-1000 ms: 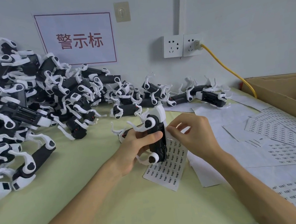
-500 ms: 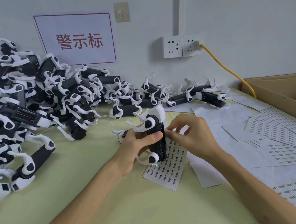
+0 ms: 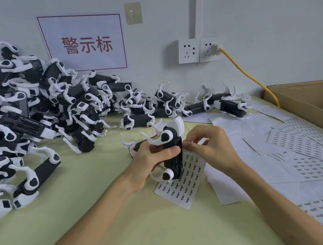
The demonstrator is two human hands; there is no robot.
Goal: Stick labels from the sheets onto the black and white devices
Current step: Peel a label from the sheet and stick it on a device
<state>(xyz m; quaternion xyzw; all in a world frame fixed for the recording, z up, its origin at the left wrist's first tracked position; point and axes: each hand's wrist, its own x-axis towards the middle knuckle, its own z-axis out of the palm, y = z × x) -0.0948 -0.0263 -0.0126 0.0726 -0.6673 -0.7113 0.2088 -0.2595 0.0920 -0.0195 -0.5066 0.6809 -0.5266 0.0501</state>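
My left hand (image 3: 151,160) grips a black and white device (image 3: 172,154) upright over the green table, thumb across its front. My right hand (image 3: 209,147) sits at the device's right side, its thumb and forefinger pinched against the black edge; whether they hold a label is too small to tell. A label sheet (image 3: 183,185) with rows of small printed labels lies on the table right under the device. A big heap of black and white devices (image 3: 32,118) fills the left and back of the table.
More label sheets (image 3: 307,144) and blank backing papers (image 3: 239,124) cover the table's right side. An open cardboard box (image 3: 318,99) stands at the far right. A yellow cable (image 3: 251,79) runs from the wall socket (image 3: 198,49) down behind the box.
My right hand has moved left from beside the device until its fingertips meet the device's right edge. The left hand and device have stayed in place.
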